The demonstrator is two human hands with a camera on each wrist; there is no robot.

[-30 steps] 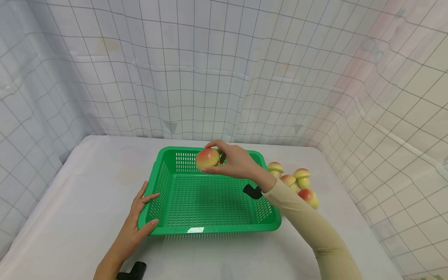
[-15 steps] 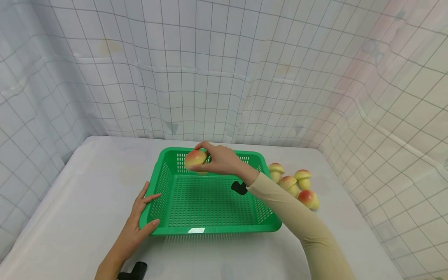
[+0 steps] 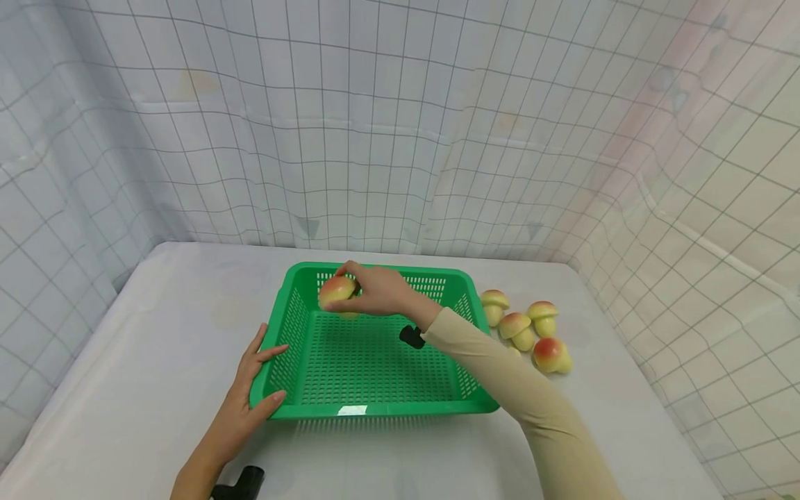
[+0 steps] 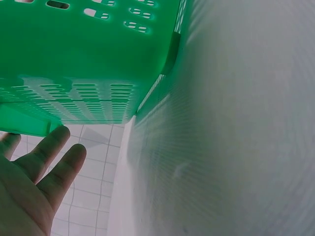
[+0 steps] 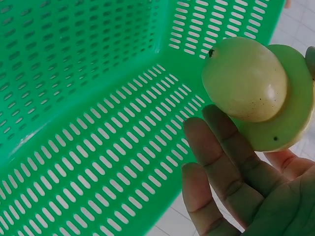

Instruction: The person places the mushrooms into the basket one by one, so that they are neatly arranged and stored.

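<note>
My right hand (image 3: 384,292) pinches a toy mushroom (image 3: 334,290) with a red-and-yellow cap, between thumb and fingers. It is held over the back left part of a green plastic basket (image 3: 425,408). In the right wrist view the mushroom's pale stem (image 5: 243,81) points away from the palm, and the lower fingers stay off it. My left hand (image 3: 244,389) rests on the basket's left rim, its thumb at the front corner and a finger across the edge. The left wrist view shows extended fingers (image 4: 59,172) beside the basket's outer wall.
Several similar toy mushrooms (image 3: 516,331) lie on the white-covered table (image 3: 187,319) to the right of the basket, one partly hidden by the right sleeve (image 3: 512,368). A white curtain with a grid pattern (image 3: 375,139) hangs behind the table and along its sides.
My right hand has carried the toy mushroom leftward and slightly down over the basket, slowing in the last half second. My left hand and the basket stay nearly in place.
</note>
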